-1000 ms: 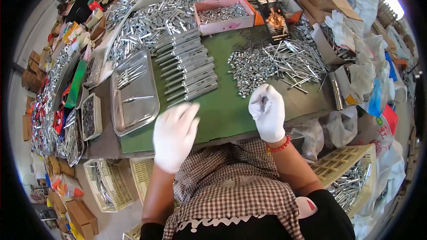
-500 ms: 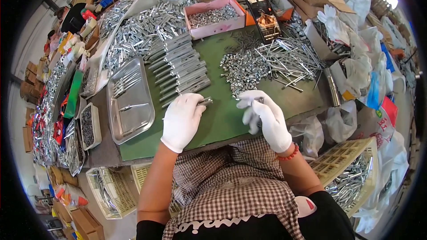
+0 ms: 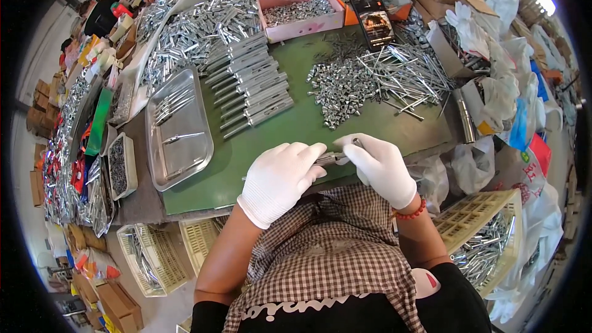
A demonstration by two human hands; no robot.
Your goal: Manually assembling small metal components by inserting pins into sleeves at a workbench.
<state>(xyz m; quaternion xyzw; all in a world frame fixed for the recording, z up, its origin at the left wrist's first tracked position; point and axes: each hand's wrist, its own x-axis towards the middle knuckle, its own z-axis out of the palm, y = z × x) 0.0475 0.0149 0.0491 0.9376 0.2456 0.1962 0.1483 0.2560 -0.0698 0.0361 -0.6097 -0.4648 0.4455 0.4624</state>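
Observation:
My left hand [image 3: 279, 176], in a white glove, is closed around a slim silver metal tube [image 3: 328, 158] near the front of the green mat [image 3: 308, 139]. The tube's rear end sticks out past the left wrist side. My right hand [image 3: 385, 171], gloved too, is at the tube's other end, thumb and fingers closed about it. A small dark metal piece shows at the right fingertips; its kind is unclear. Beyond the left hand lies a row of similar metal tubes with rods [image 3: 256, 108]. Ahead of the right hand is a heap of small metal sleeves [image 3: 336, 95].
A steel tray [image 3: 163, 163] with a few slim parts stands left. Long metal pins [image 3: 410, 74] are heaped right of the sleeves, below a propped phone [image 3: 373, 18]. A pink box [image 3: 302, 31] of small parts and a large pile of tubes [image 3: 203, 28] fill the back.
My hands have come closer together and toward me. The right hand has moved from beside the sleeve heap to the end of the metal tube held in the left.

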